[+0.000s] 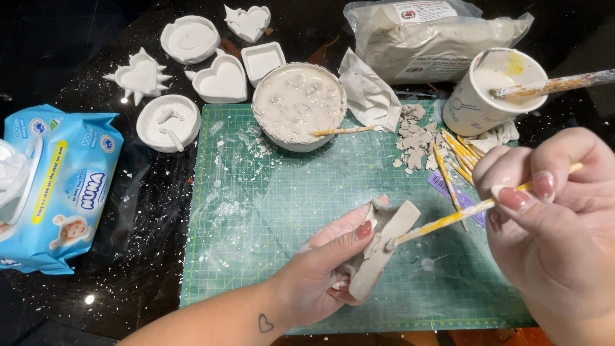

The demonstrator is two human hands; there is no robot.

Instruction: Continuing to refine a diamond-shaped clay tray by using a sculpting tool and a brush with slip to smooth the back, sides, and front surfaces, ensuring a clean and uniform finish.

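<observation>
The left hand grips a pale, wet clay piece; the right hand pinches a yellow stick, its tip touching the clay.

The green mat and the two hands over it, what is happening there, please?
A person works a pale clay piece over the green cutting mat. The left hand holds the piece, and the right hand presses the tip of a yellow stick against it. Behind stand a bowl of wet clay, a paper cup and several white moulded dishes. A pack of wet wipes lies at the left.
</observation>
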